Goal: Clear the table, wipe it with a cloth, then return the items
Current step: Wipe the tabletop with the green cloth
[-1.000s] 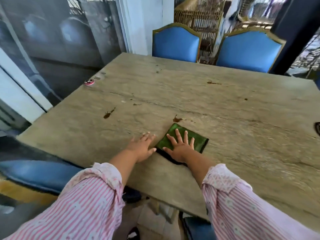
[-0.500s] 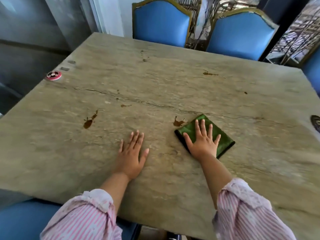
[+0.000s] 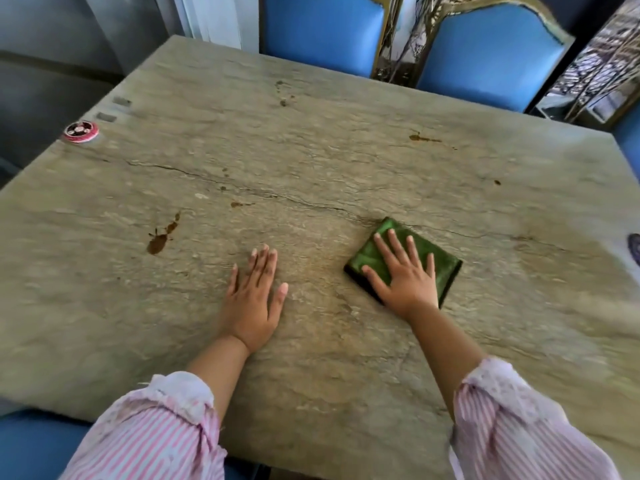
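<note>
A folded green cloth point(image 3: 440, 268) lies on the stone table point(image 3: 346, 150), right of centre, just below a long crack. My right hand point(image 3: 403, 275) presses flat on the cloth with its fingers spread, covering most of it. My left hand point(image 3: 252, 296) rests palm down on the bare tabletop to the left of the cloth, apart from it and holding nothing. Brown spill stains show on the table at the left point(image 3: 159, 240) and at the far right point(image 3: 420, 137).
A small red round disc point(image 3: 81, 130) sits at the table's left edge. A dark round object point(image 3: 635, 247) is cut off at the right edge. Two blue chairs point(image 3: 322, 32) point(image 3: 485, 57) stand at the far side, and a blue seat point(image 3: 34, 445) is near me on the left.
My right hand slid the cloth away from my left hand, forward and to the right. The brown stain beside the cloth's corner no longer shows. My left hand stayed flat.
</note>
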`<move>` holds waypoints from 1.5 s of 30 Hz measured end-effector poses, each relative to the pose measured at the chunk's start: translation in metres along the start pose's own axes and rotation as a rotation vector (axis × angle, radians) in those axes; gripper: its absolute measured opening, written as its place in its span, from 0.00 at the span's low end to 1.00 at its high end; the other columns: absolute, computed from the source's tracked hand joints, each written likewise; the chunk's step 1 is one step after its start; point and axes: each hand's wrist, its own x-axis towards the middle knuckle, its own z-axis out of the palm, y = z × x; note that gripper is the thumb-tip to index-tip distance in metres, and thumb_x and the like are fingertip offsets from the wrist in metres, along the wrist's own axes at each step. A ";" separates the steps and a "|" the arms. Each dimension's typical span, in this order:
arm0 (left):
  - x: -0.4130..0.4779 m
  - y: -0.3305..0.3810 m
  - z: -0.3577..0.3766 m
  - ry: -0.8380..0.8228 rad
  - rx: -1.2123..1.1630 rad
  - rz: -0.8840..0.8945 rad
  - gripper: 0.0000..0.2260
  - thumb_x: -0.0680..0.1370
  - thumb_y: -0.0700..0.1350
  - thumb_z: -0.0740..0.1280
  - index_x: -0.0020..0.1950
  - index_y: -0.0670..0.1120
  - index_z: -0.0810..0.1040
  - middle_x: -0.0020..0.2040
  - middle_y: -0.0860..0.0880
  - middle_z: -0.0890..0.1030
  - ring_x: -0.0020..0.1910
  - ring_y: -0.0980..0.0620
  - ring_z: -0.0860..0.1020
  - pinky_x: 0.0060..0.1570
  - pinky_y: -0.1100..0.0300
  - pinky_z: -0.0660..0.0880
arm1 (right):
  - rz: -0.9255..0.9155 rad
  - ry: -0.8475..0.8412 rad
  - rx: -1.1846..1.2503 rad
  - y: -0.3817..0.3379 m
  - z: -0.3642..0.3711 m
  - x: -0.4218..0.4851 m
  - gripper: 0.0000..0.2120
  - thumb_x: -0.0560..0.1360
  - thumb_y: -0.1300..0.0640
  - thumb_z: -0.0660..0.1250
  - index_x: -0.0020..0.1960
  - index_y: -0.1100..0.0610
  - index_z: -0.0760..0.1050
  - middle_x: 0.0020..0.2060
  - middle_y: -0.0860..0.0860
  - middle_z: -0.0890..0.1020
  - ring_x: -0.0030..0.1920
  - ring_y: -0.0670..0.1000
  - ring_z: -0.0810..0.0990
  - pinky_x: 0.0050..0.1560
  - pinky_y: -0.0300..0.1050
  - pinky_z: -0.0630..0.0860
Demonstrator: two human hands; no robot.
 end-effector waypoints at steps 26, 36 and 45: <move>-0.001 -0.002 -0.001 0.044 -0.054 -0.025 0.36 0.72 0.60 0.36 0.77 0.45 0.45 0.79 0.50 0.48 0.73 0.60 0.40 0.74 0.57 0.38 | -0.087 -0.045 0.044 -0.092 0.012 0.023 0.32 0.75 0.32 0.47 0.76 0.39 0.42 0.77 0.42 0.43 0.77 0.52 0.38 0.74 0.62 0.36; -0.002 -0.002 0.000 0.038 -0.051 -0.012 0.35 0.72 0.61 0.35 0.77 0.48 0.44 0.77 0.54 0.44 0.74 0.60 0.38 0.75 0.55 0.39 | 0.107 0.009 0.002 -0.025 -0.001 0.027 0.32 0.74 0.31 0.47 0.75 0.36 0.43 0.77 0.41 0.44 0.77 0.51 0.40 0.75 0.62 0.41; 0.001 -0.016 -0.034 0.303 -0.509 -0.233 0.29 0.78 0.53 0.44 0.77 0.43 0.54 0.78 0.46 0.53 0.78 0.49 0.49 0.75 0.56 0.46 | -0.331 -0.077 0.146 -0.153 0.036 -0.039 0.28 0.78 0.39 0.47 0.77 0.43 0.48 0.77 0.44 0.47 0.77 0.51 0.41 0.75 0.60 0.36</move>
